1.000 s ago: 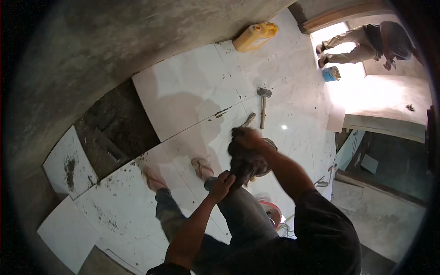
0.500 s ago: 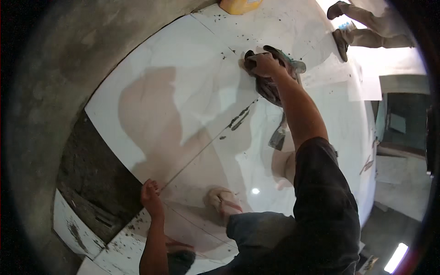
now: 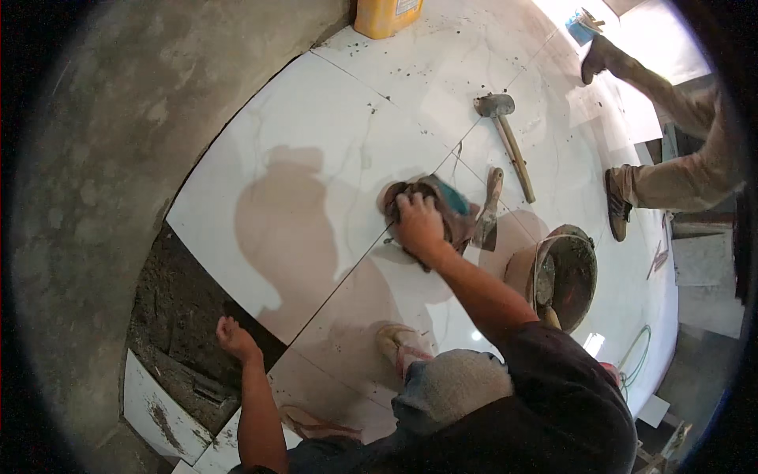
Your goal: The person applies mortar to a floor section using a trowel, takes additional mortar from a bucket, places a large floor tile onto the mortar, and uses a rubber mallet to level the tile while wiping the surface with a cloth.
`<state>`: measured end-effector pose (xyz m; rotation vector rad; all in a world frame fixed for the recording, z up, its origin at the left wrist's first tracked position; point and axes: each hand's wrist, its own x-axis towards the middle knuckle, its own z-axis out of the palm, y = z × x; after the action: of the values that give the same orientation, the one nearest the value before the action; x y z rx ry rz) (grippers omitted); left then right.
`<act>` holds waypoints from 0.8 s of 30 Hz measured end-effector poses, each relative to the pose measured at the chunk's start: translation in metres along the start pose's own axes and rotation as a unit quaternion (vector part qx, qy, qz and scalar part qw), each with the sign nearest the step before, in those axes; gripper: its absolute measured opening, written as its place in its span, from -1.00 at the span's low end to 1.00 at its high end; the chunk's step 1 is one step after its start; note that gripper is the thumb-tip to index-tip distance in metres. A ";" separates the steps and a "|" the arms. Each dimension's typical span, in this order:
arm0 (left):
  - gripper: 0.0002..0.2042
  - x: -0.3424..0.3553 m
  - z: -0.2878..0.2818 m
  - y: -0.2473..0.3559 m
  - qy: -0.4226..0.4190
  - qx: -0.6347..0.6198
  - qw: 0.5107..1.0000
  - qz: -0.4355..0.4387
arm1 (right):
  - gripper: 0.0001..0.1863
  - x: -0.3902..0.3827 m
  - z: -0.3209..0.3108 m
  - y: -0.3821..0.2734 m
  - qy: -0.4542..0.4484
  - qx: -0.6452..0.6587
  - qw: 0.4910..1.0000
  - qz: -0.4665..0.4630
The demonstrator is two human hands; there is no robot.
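Note:
My right hand (image 3: 418, 225) grips a dark, crumpled rag (image 3: 454, 229), with some teal on it, against a seam in the white marble-look floor tiles (image 3: 276, 197). My left hand (image 3: 237, 338) hovers at the edge of an untiled patch of dark mortar (image 3: 178, 308), its fingers curled with nothing seen in them. Just right of the rag lies a trowel or scraper (image 3: 489, 213) with a pale handle. A mallet (image 3: 497, 105) with a wooden handle lies beyond it. A bucket (image 3: 580, 276) with grey residue inside stands beside my right forearm.
A yellow jerrycan (image 3: 385, 17) stands by the bare concrete wall (image 3: 103, 158). A co-worker's legs (image 3: 663, 186) are at the right, near a blue container (image 3: 583, 28). Loose tile pieces (image 3: 158, 407) lie at the lower left. A green cord (image 3: 641, 351) lies at the right.
My right hand moved the rag out across the tiles, then back toward me. My left hand left the rag and moved down-left to the gap's edge. The co-worker's legs shifted.

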<state>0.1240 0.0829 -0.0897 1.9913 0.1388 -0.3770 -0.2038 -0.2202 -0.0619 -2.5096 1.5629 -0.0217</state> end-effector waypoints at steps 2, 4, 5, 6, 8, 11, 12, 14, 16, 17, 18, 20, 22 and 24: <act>-0.67 -0.005 0.006 0.006 -0.054 -0.103 0.992 0.041 | -0.59 -0.030 -0.007 -0.031 -0.028 0.026 0.999 -0.023; -0.67 -0.013 0.012 0.015 -0.047 -0.025 0.998 0.019 | -0.58 -0.052 -0.018 -0.065 -0.171 0.036 0.983 -0.047; -0.69 -0.019 0.014 0.020 -0.064 -0.002 0.997 0.039 | -0.61 -0.065 -0.023 -0.082 -0.223 0.045 0.972 -0.061; -0.70 -0.024 0.015 0.024 -0.089 -0.002 0.994 0.068 | -0.63 -0.074 -0.027 -0.091 -0.255 0.109 0.955 -0.104; -0.69 -0.029 0.019 0.034 -0.094 0.021 0.993 0.073 | -0.62 -0.078 -0.035 -0.095 -0.283 0.131 0.940 -0.136; -0.68 -0.036 0.018 0.035 -0.125 0.036 0.990 0.061 | -0.60 -0.047 -0.052 -0.041 -0.342 0.322 0.863 -0.188; -0.68 -0.038 0.017 0.032 -0.139 0.018 0.989 0.051 | -0.58 -0.030 -0.063 -0.005 -0.359 0.352 0.851 -0.152; -0.70 -0.042 0.017 0.023 -0.150 0.043 0.984 0.090 | -0.59 0.012 -0.078 0.050 -0.159 0.301 0.921 -0.190; -0.72 -0.042 0.014 0.012 -0.162 0.055 0.977 0.131 | -0.67 0.057 -0.085 0.087 -0.174 0.130 0.976 0.031; -0.73 -0.041 0.013 0.007 -0.138 0.093 0.976 0.140 | -0.61 0.068 -0.076 0.089 -0.129 0.118 0.974 0.145; -0.73 -0.039 0.012 0.002 -0.120 0.118 0.975 0.146 | -0.61 0.068 -0.064 0.086 -0.146 0.135 0.971 0.133; -0.74 -0.032 0.008 -0.006 -0.082 0.147 0.976 0.142 | -0.65 0.061 -0.032 0.063 0.008 0.048 0.990 0.133; -0.75 -0.025 0.003 -0.012 -0.049 0.158 0.977 0.134 | -0.57 0.038 -0.001 0.034 -0.014 -0.060 0.993 0.098; -0.75 -0.020 0.003 -0.016 -0.039 0.074 0.994 0.076 | -0.56 0.008 0.018 0.005 -0.059 -0.003 0.997 0.050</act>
<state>0.1001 0.0886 -0.0983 2.1135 -0.0924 -0.3738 -0.2024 -0.2267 -0.0814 -2.3854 1.6412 0.1410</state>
